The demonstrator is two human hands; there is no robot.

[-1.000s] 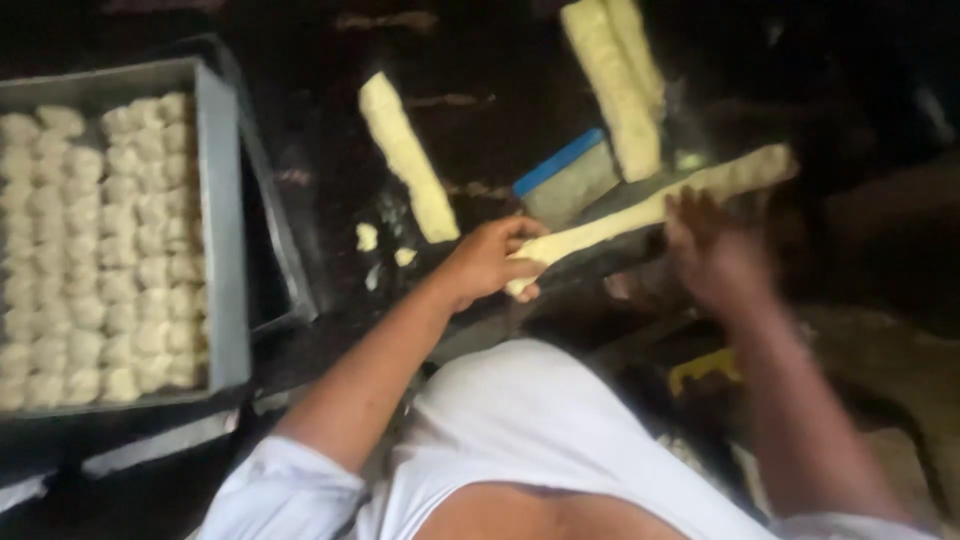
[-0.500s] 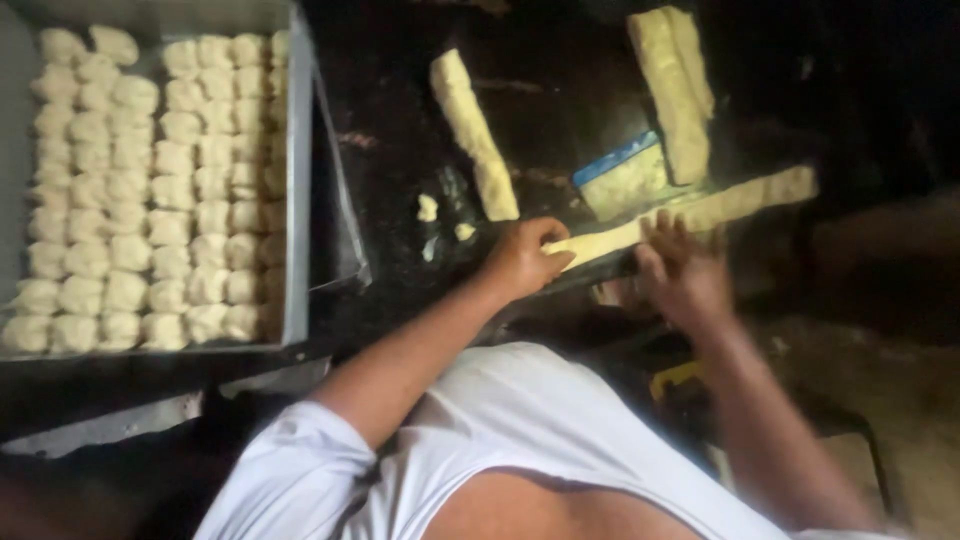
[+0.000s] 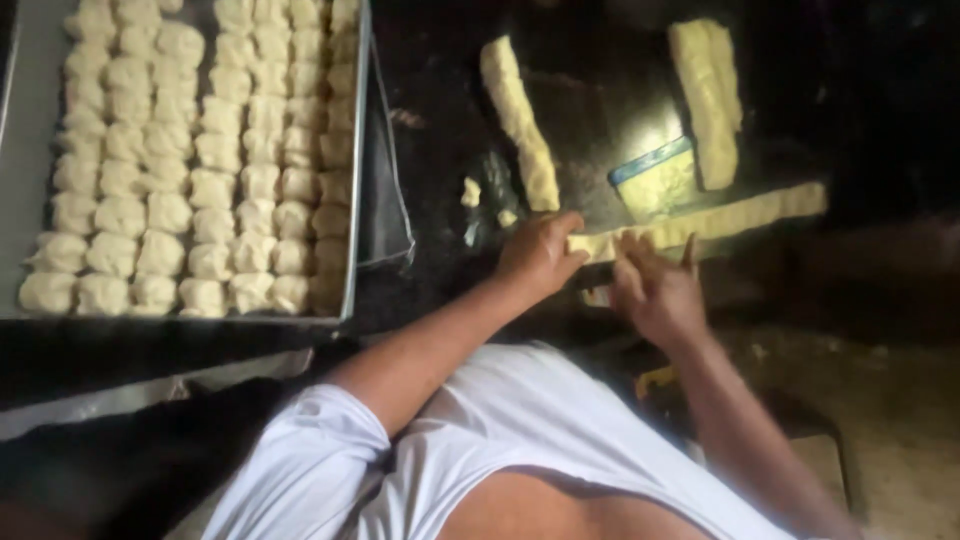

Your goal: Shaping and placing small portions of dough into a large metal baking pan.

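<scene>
Shifted closer on long pale dough rope (image 3: 700,224) since earlier: left hand (image 3: 538,255) pinching its near end, right hand (image 3: 655,290) fingers spread narrow, pressing beside. Grey metal tray (image 3: 20,150) of dough pieces alongside.

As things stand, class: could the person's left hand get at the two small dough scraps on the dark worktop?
Probably yes: the left hand lies just beside the scraps, with only bare dark worktop between them.

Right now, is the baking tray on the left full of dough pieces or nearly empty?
Nearly full. The metal tray holds close rows of small dough pieces across almost all of its visible floor; only a bare strip shows along its left side.
</scene>
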